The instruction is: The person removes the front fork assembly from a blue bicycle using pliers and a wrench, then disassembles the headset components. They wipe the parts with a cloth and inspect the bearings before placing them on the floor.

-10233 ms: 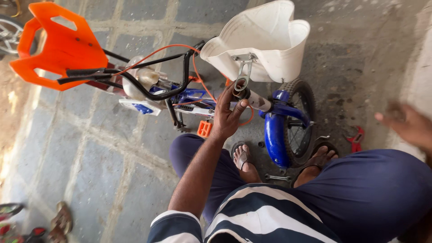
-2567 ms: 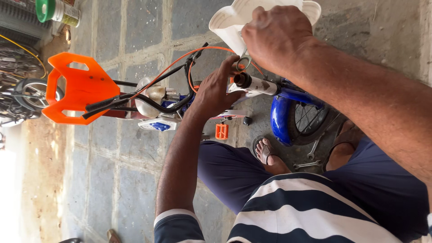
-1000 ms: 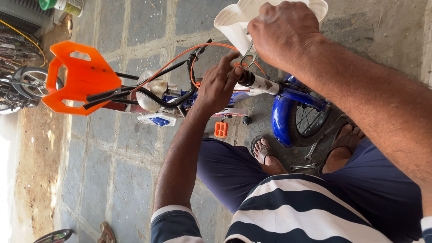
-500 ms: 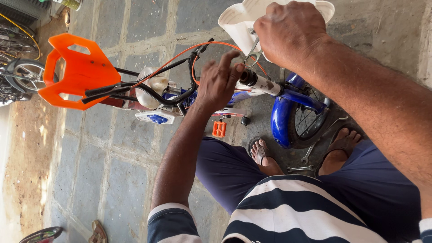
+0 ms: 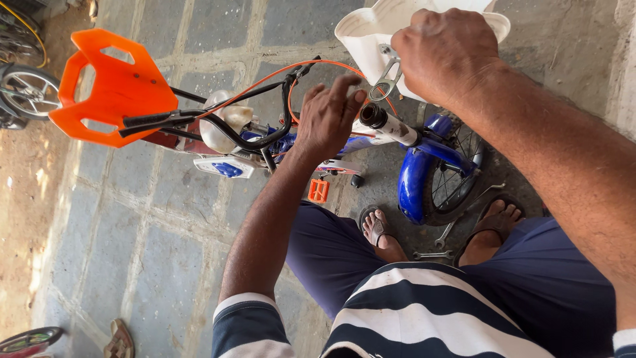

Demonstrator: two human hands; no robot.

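My right hand (image 5: 450, 56) grips the white basket (image 5: 361, 36) with its bracket at 1 o'clock; left hand (image 5: 328, 119) open, fingers on blue bike frame (image 5: 414, 176), white-blue sticker panel (image 5: 225, 167) at 9 o'clock.

I see left hand (image 5: 329, 119) stretched forward, fingers loosely curled, palm down. Right hand (image 5: 447, 56) clenched in a fist higher up, forearm crossing the frame diagonally.

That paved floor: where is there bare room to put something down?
Bare paving lies below the orange seat back, left of the person's knee. By the blue front wheel, feet, spanners and both hands, left and right, crowd it.
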